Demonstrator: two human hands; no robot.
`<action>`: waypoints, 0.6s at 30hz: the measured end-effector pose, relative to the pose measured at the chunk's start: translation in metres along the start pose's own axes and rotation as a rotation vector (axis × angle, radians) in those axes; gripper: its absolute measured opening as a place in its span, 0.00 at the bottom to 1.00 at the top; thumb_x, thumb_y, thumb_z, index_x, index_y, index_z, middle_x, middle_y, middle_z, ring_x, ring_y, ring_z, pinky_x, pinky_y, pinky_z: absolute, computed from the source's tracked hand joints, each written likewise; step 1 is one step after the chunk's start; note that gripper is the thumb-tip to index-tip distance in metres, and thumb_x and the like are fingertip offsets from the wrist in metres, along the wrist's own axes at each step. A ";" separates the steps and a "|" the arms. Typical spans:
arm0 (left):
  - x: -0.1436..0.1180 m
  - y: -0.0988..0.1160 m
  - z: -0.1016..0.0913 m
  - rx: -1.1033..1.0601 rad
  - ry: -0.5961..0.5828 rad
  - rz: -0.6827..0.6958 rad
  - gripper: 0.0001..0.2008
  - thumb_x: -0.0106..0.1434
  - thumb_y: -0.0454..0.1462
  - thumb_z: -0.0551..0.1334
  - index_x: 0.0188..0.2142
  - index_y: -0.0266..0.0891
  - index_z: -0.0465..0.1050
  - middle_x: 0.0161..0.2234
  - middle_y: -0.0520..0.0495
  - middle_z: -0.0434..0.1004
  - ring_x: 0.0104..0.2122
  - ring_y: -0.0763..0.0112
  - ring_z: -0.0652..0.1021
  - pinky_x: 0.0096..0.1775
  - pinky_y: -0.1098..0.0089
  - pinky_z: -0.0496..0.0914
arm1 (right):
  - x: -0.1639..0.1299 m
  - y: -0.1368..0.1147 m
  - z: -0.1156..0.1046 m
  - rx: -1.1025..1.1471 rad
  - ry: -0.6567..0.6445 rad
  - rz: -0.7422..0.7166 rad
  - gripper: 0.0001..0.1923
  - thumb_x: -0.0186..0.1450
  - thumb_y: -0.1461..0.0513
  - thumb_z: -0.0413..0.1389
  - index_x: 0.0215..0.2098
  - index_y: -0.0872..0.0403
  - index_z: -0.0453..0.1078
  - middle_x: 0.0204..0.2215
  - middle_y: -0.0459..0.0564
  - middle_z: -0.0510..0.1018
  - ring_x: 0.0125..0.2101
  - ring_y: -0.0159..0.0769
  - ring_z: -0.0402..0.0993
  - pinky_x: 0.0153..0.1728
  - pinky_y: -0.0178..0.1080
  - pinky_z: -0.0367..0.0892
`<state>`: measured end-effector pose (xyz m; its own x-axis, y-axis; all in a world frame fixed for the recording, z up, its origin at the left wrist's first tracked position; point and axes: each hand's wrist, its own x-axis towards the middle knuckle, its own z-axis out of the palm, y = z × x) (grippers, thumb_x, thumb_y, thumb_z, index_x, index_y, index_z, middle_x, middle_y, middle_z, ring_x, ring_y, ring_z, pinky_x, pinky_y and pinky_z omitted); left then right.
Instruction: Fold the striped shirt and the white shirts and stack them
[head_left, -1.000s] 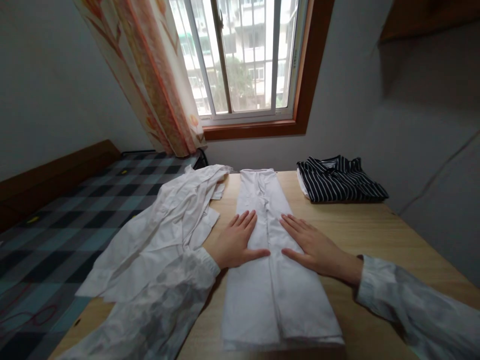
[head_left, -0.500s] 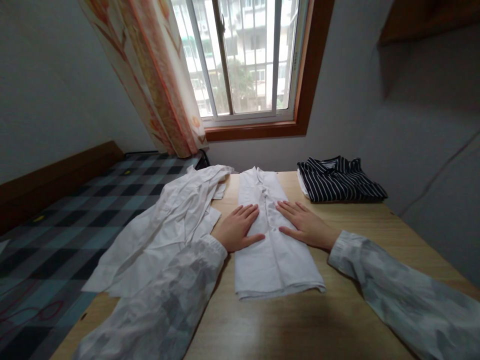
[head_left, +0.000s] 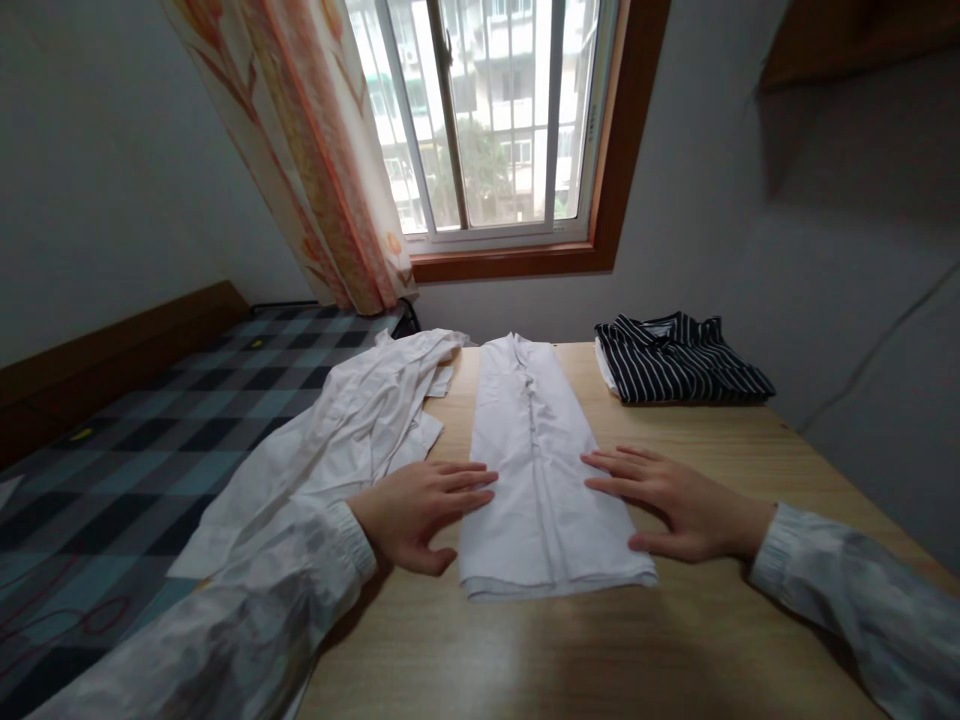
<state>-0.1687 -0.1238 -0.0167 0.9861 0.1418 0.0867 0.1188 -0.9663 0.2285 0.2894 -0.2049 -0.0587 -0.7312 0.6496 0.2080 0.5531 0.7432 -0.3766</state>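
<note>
A white shirt (head_left: pixel 525 480), folded into a long narrow strip, lies on the wooden table (head_left: pixel 540 660) with its collar toward the window. My left hand (head_left: pixel 424 510) is at its left edge, fingertips over the cloth and thumb spread away. At the opposite edge is my right hand (head_left: pixel 675 500), fingers stretched out, fingertips at the fabric. Neither hand grips anything. Left of the strip, a loose, rumpled white shirt (head_left: pixel 352 410) lies across the table's side, partly behind my left sleeve.
A folded black-and-white striped shirt (head_left: pixel 679 365) rests at the table's far right, on top of something white. Beyond the left edge is a bed with a checked sheet (head_left: pixel 195 430). A window (head_left: pixel 495 120) and a flowered curtain (head_left: pixel 300 150) are at the back.
Both hands have moved apart and nearer to me, from the middle of the folded shirt out to its two side edges. The strip's lower part looks slightly wider and flatter.
</note>
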 end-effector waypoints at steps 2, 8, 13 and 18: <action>-0.002 0.000 -0.002 0.022 -0.019 0.030 0.42 0.67 0.49 0.68 0.76 0.38 0.67 0.75 0.30 0.69 0.72 0.39 0.73 0.71 0.46 0.72 | -0.003 0.001 -0.003 0.007 -0.033 -0.025 0.48 0.71 0.38 0.67 0.83 0.39 0.59 0.81 0.53 0.60 0.78 0.58 0.61 0.79 0.64 0.53; -0.004 -0.001 0.008 0.113 0.067 -0.025 0.18 0.80 0.37 0.58 0.65 0.46 0.79 0.67 0.39 0.81 0.68 0.55 0.80 0.68 0.57 0.74 | -0.005 0.006 -0.004 -0.007 -0.064 -0.069 0.58 0.65 0.32 0.67 0.84 0.42 0.56 0.82 0.57 0.56 0.78 0.62 0.59 0.77 0.65 0.55; 0.007 0.005 0.025 0.260 0.136 -0.066 0.13 0.81 0.35 0.57 0.55 0.44 0.81 0.61 0.41 0.85 0.60 0.55 0.84 0.62 0.56 0.78 | 0.002 0.007 0.009 -0.110 0.033 -0.055 0.35 0.76 0.49 0.62 0.78 0.42 0.68 0.78 0.54 0.68 0.74 0.57 0.69 0.74 0.61 0.64; 0.025 0.014 0.017 0.174 0.111 -0.238 0.09 0.76 0.35 0.60 0.47 0.43 0.81 0.51 0.41 0.88 0.48 0.57 0.85 0.49 0.63 0.78 | 0.016 0.004 0.014 -0.072 0.111 -0.009 0.24 0.77 0.62 0.54 0.67 0.42 0.81 0.68 0.49 0.81 0.66 0.50 0.78 0.71 0.57 0.70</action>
<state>-0.1404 -0.1369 -0.0278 0.9105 0.3820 0.1584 0.3726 -0.9240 0.0865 0.2740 -0.1932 -0.0700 -0.6900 0.6535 0.3113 0.5768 0.7562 -0.3089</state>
